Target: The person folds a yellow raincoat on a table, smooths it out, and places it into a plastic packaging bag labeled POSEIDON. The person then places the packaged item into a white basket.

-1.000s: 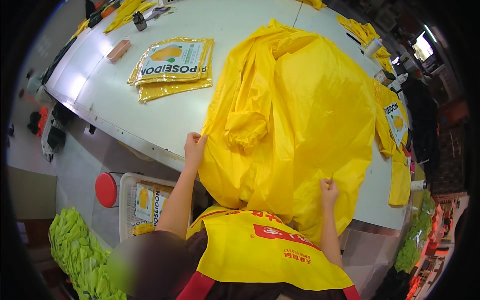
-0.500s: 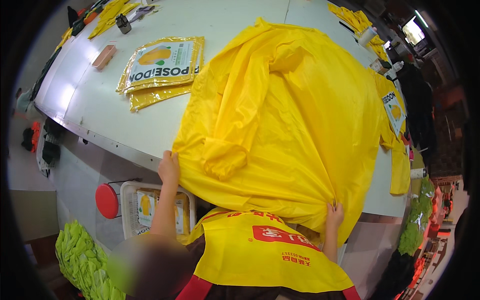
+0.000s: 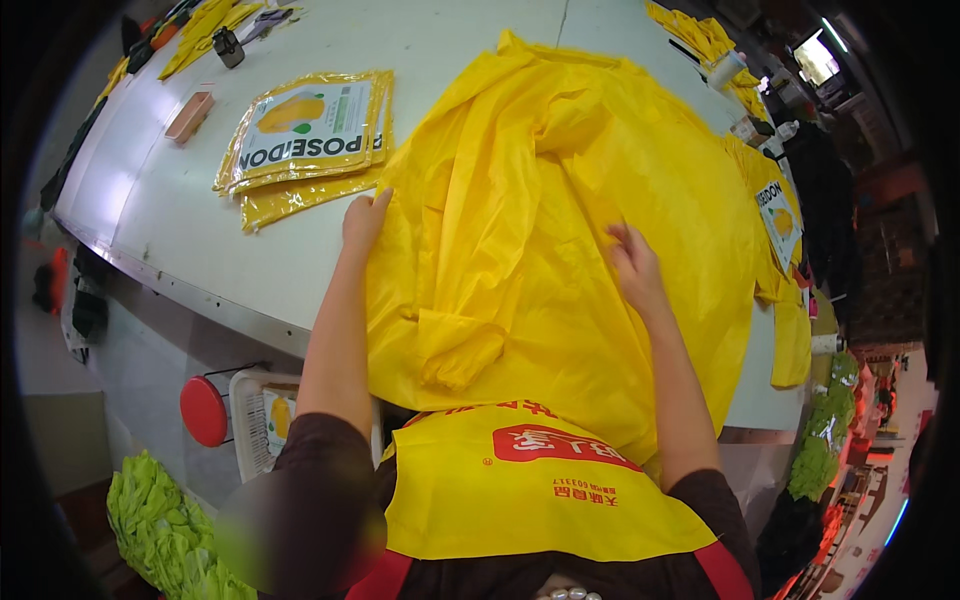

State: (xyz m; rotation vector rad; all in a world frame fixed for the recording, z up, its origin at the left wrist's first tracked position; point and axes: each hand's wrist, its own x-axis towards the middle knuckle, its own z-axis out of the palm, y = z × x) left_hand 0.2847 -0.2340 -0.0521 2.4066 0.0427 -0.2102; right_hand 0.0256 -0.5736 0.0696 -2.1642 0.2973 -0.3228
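A large yellow raincoat [image 3: 560, 290] of thin, shiny fabric lies spread and wrinkled over the white table, its lower edge reaching my apron. A bunched sleeve [image 3: 462, 345] rests on its left part. At the raincoat's left edge, my left hand [image 3: 366, 218] has its fingers closed on the fabric. Over the middle of the garment is my right hand [image 3: 636, 268], its fingers loosely bent and apart, with nothing seen in them; whether it touches the cloth is unclear.
Packaged yellow garments [image 3: 310, 125] are stacked left of the raincoat, near a pinkish tray [image 3: 190, 117] and a dark jar [image 3: 228, 47]. Another package [image 3: 777, 215] lies at right. Below the table edge stand a red stool [image 3: 204, 411] and a white basket [image 3: 250, 430].
Both hands have moved up from the raincoat's lower edge. My right hand has let go of the gathered hem and now is over the middle; my left is farther up the left side.
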